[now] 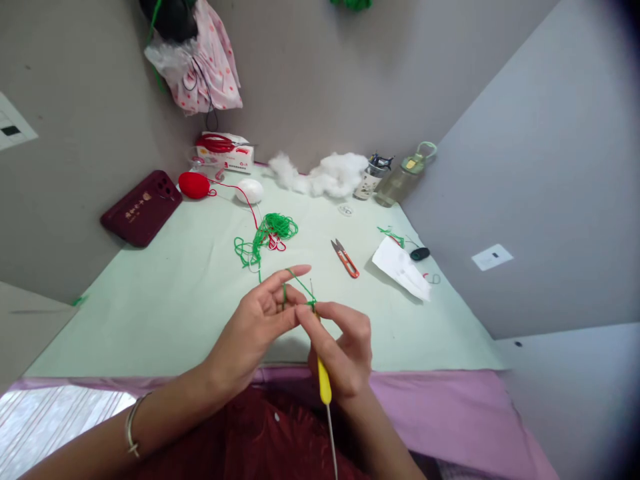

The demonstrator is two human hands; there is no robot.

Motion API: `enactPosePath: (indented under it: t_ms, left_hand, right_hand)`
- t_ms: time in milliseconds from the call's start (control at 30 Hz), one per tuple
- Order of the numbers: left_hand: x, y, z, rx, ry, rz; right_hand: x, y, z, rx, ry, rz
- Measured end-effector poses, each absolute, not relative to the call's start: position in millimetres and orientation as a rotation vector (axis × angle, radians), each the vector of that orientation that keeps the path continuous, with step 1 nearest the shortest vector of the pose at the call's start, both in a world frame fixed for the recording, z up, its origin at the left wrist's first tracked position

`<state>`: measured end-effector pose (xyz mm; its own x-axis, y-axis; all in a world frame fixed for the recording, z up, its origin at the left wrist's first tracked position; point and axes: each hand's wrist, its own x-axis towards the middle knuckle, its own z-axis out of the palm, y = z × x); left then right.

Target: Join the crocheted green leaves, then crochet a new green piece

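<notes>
My right hand (343, 340) is closed around a crochet hook with a yellow handle (325, 383), its thin metal tip pointing up and away from me. Green yarn (300, 283) runs over the raised index finger of my left hand (260, 313) and down to the hook. Thumb and fingers of that hand pinch close to the hook, where a small green loop sits on the shaft. From the left hand the strand leads back to a loose tangle of green yarn (280, 227) on the table.
Orange-handled thread snips (345, 259) lie beyond my hands. A white paper (400, 268) lies to the right. Farther back are a red yarn ball (194, 185), a white ball (249, 191), white stuffing (335, 177), a pen cup (369, 182) and a bottle (400, 183). A phone (143, 208) leans at left.
</notes>
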<state>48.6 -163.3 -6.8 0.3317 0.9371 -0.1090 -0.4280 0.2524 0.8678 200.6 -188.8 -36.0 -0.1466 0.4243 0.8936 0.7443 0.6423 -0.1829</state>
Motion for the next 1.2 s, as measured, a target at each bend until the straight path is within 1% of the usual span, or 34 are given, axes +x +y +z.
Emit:
enactPosePath:
  t_ms: [33,67,200,267,333,400,500,567,633,700,767,833,1067,1200]
  left_hand:
    - [48,-161,-6,0.76,0.687,0.988]
    - [47,-159,-5,0.696,0.664,0.95]
    - [43,-153,-3,0.708,0.697,1.007]
    - [43,-154,-4,0.782,0.711,1.038]
    - [45,-157,-5,0.845,0.716,1.061]
    - [47,-159,-7,0.888,0.733,1.101]
    - [50,-159,-9,0.873,0.736,1.127]
    - [50,-157,-9,0.774,0.686,1.05]
    - [49,-154,-8,0.641,0.633,0.96]
    - [47,-151,-6,0.567,0.615,0.946]
    - [46,-151,-5,0.593,0.627,0.988]
    - [47,-153,-5,0.68,0.652,1.013]
    - [49,-156,-12,0.835,0.69,1.04]
    - [47,-154,-12,0.771,0.668,1.008]
  right_hand:
    - [200,-189,-36,-0.946,-1.751,-0.34]
    - [200,-188,-35,-0.952,-1.711,-0.243]
    - [202,-183,-20,-0.896,-1.441,0.351]
    - [202,-180,-13,-0.848,-1.389,0.513]
    - [201,-178,-12,-0.849,-1.425,0.549]
    - [198,-179,-17,-0.888,-1.498,0.471]
    - [196,-182,-27,-0.926,-1.619,0.164]
    - [197,-184,-29,-0.928,-1.65,0.02]
    - [199,-184,-26,-0.938,-1.578,0.112]
    - [201,-181,-20,-0.92,-1.418,0.352]
    - [201,-179,-15,-0.86,-1.296,0.562]
    - [199,-177,-13,-0.824,-1.289,0.688]
    - [200,-177,-21,-0.842,-1.249,0.781]
    - [202,-174,-21,-0.805,-1.126,0.922]
